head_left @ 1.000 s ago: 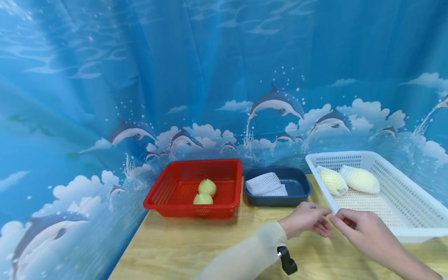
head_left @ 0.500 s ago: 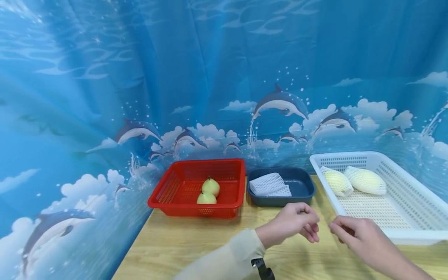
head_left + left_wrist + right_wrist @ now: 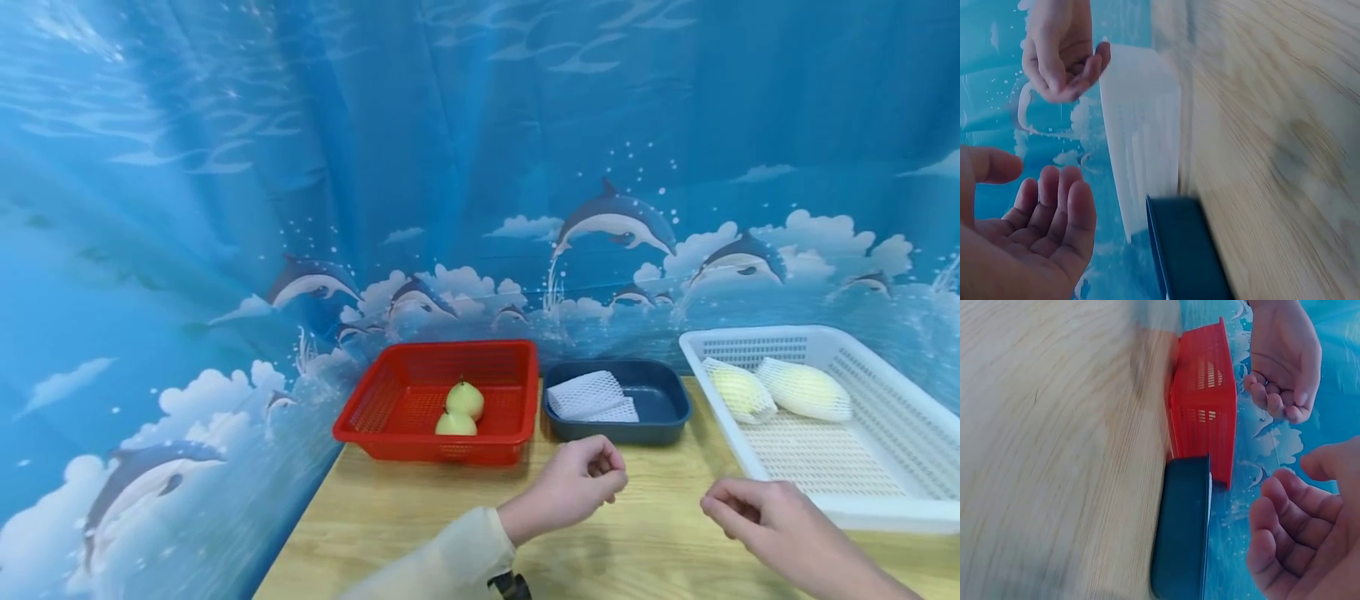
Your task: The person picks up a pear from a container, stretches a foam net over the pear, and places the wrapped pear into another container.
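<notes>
Empty and loosely curled, left hand (image 3: 566, 487) and right hand (image 3: 776, 525) are hovering over the counter (image 3: 645, 554); beyond the right, netted fruits (image 3: 810, 393) are lying in a white basket (image 3: 892, 512), a low reach possibly bumping its rim and jostling them.

A blue curtain (image 3: 480, 125) showing dolphins (image 3: 617, 218) and clouds (image 3: 459, 287) is hanging right behind a wooden table (image 3: 408, 496) and along its left side, so the place is looking like a screened-off table corner; the views are not telling which kind of room.
</notes>
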`<control>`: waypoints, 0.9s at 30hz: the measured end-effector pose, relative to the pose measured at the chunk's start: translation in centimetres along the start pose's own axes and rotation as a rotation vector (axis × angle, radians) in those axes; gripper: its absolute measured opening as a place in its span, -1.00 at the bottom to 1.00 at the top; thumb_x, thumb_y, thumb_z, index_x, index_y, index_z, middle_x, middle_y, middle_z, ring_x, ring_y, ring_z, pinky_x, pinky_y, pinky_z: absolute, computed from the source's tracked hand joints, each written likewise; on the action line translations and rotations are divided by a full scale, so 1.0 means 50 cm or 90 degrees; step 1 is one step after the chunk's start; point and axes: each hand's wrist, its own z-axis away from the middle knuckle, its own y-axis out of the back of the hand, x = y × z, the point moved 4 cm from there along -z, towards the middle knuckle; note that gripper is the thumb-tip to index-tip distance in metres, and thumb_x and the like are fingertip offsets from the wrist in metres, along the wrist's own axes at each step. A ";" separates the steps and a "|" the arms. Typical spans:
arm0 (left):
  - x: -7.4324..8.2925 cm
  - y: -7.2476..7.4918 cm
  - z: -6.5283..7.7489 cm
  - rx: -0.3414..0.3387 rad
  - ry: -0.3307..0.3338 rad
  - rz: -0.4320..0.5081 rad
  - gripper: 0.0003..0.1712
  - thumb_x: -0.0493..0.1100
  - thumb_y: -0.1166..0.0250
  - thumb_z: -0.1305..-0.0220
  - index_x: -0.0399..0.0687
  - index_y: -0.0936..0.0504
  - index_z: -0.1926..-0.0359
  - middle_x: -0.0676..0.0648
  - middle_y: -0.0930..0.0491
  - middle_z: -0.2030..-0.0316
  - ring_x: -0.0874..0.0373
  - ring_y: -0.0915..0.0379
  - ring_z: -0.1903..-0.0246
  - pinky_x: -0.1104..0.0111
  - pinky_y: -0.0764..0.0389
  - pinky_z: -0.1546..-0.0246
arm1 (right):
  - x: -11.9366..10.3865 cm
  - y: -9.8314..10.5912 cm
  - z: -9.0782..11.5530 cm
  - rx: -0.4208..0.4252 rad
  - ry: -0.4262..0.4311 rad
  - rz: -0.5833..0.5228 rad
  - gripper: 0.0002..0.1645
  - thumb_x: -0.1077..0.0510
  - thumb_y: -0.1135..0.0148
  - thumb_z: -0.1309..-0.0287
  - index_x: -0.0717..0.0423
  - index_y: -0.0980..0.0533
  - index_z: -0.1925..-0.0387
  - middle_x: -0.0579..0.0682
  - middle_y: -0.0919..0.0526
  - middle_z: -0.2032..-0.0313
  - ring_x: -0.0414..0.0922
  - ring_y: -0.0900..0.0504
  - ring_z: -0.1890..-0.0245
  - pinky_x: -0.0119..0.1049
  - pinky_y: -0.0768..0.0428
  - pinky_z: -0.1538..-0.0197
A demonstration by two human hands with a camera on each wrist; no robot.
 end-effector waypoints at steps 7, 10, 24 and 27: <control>-0.031 0.094 0.036 0.076 -0.018 -0.114 -0.95 -0.14 -0.27 -0.34 0.00 -0.61 0.25 0.17 -0.58 0.39 0.37 -0.49 0.37 0.48 -0.55 0.28 | 0.002 -0.012 -0.006 -0.068 -0.006 -0.039 -0.76 0.04 -0.04 -0.50 -0.08 -0.62 0.22 -0.27 -0.49 0.58 -0.38 -0.38 0.61 -0.38 -0.35 0.52; -0.046 0.147 0.049 0.123 -0.013 -0.149 -0.97 -0.14 -0.25 -0.35 0.04 -0.60 0.24 0.15 -0.59 0.37 0.30 -0.49 0.35 0.44 -0.57 0.28 | 0.004 -0.016 -0.010 -0.090 -0.004 -0.056 -0.75 0.04 -0.04 -0.51 -0.04 -0.63 0.19 -0.25 -0.53 0.55 -0.36 -0.41 0.58 -0.38 -0.37 0.52; -0.133 0.375 0.122 0.356 0.040 -0.293 -0.94 -0.14 -0.26 -0.36 0.00 -0.58 0.25 0.07 -0.55 0.37 0.17 -0.45 0.36 0.33 -0.53 0.30 | 0.001 -0.036 -0.027 -0.142 0.026 -0.082 -0.74 0.04 -0.03 -0.51 -0.01 -0.64 0.16 -0.27 -0.62 0.42 -0.35 -0.47 0.52 -0.38 -0.43 0.48; -0.158 0.414 0.133 0.392 0.058 -0.336 -0.97 -0.17 -0.27 -0.33 0.01 -0.57 0.27 0.05 -0.54 0.38 0.16 -0.43 0.36 0.32 -0.52 0.28 | 0.002 -0.039 -0.028 -0.150 0.030 -0.085 -0.74 0.04 -0.04 -0.50 -0.02 -0.64 0.16 -0.28 -0.64 0.40 -0.34 -0.49 0.52 -0.38 -0.45 0.47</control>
